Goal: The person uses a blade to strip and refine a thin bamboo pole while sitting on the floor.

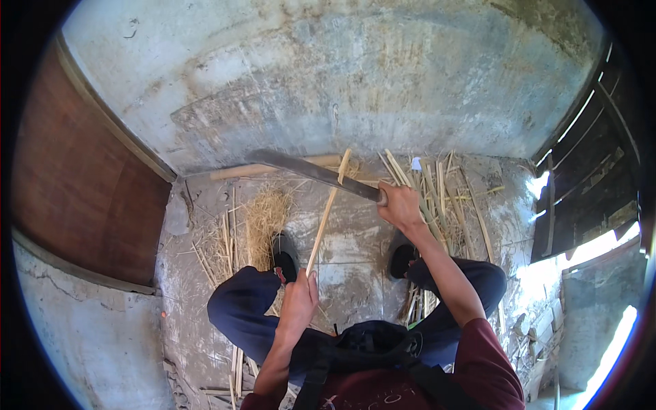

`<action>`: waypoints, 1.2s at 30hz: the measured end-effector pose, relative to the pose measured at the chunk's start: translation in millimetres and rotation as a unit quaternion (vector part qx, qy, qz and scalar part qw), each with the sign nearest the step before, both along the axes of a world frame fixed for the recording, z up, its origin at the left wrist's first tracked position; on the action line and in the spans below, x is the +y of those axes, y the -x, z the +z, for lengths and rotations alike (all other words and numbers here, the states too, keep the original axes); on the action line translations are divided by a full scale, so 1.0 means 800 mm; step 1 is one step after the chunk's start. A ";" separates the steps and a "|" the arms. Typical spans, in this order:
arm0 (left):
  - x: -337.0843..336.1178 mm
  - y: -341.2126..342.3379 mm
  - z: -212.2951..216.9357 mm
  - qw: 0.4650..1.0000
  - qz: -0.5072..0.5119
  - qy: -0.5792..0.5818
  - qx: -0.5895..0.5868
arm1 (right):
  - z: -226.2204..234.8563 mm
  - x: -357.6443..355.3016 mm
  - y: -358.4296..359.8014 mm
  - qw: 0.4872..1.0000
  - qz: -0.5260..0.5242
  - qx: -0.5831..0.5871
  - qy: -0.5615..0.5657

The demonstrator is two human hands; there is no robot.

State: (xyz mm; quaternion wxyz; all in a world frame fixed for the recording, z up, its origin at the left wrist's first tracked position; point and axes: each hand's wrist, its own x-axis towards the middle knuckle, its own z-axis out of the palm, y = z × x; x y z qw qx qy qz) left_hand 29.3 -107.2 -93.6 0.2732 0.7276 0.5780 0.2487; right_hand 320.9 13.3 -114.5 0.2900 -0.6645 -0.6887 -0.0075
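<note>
A thin, pale bamboo strip (324, 225) slants up and away from my left hand (298, 299), whose fingers are closed around its near end. My right hand (402, 206) grips the handle of a machete (301, 166). Its long, dark, slightly curved blade points to the far left and crosses the strip near its far end. Whether the edge has bitten into the strip is too small to make out. Both hands are in front of my bent knees, the right one farther forward.
Curly shavings (265, 217) are heaped left of my shoes, with loose strips (227, 236) beside them. More split bamboo (437, 191) lies to the right. A bamboo pole (236, 173) rests along the stained wall (342, 82). Stone rubble (540, 331) lies at the lower right.
</note>
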 end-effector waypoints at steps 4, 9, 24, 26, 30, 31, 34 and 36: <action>0.005 -0.008 0.019 0.998 0.019 0.038 0.052 | -0.025 0.002 0.018 0.972 0.065 0.203 0.098; 0.013 -0.014 0.029 0.997 0.015 0.021 0.072 | -0.030 0.004 0.040 0.951 0.061 0.293 0.084; 0.005 -0.001 -0.001 1.000 -0.007 0.017 0.006 | -0.011 0.014 -0.005 1.000 -0.019 -0.007 -0.020; 0.008 0.005 -0.003 1.000 -0.006 0.028 -0.013 | -0.010 0.015 0.004 0.998 0.016 0.054 0.007; 0.012 0.005 0.008 0.999 -0.007 0.048 -0.021 | -0.012 0.012 0.015 0.951 0.104 0.232 0.176; 0.012 0.005 0.011 0.998 -0.009 0.051 -0.023 | -0.013 0.010 0.020 0.952 0.102 0.242 0.159; 0.011 0.003 0.018 0.999 -0.007 0.034 -0.016 | -0.009 -0.003 0.034 0.965 0.098 0.230 0.085; 0.010 0.002 0.025 0.999 -0.011 0.029 -0.008 | 0.007 -0.015 0.036 0.981 0.100 0.166 0.007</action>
